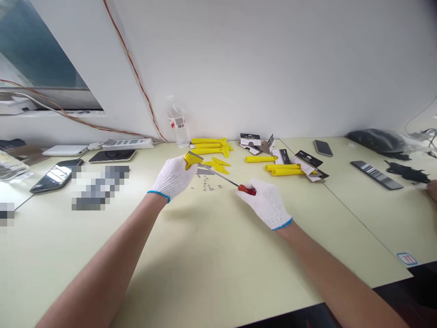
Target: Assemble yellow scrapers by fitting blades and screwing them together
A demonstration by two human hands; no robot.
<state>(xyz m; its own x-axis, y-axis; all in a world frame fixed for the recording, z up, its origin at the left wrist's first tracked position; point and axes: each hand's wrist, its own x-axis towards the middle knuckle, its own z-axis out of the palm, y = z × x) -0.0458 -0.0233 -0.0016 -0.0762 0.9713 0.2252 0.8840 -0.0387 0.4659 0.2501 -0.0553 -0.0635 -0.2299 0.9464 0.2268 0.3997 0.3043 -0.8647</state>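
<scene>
My left hand (176, 176), in a white knit glove, is closed on a yellow scraper head (191, 161) with a metal blade along its upper edge. A red-handled screwdriver (246, 189) is gripped in my gloved right hand (262, 200). Its long shaft slants up and left, the tip close to the scraper head; I cannot tell whether they touch. Small loose screws (209, 186) and flat metal blades (205, 171) lie on the table between my hands. Just behind them are loose yellow plastic pieces (220, 165).
Several yellow scrapers (209, 149) lie near a water bottle (178, 125) by the wall. On the right are yellow handles (261, 159) and black-and-white cards (309, 158). Phones (112, 156), a power strip (128, 144) and a black bag (373, 140) are farther out. Another person's hand (433, 188) shows at the right edge.
</scene>
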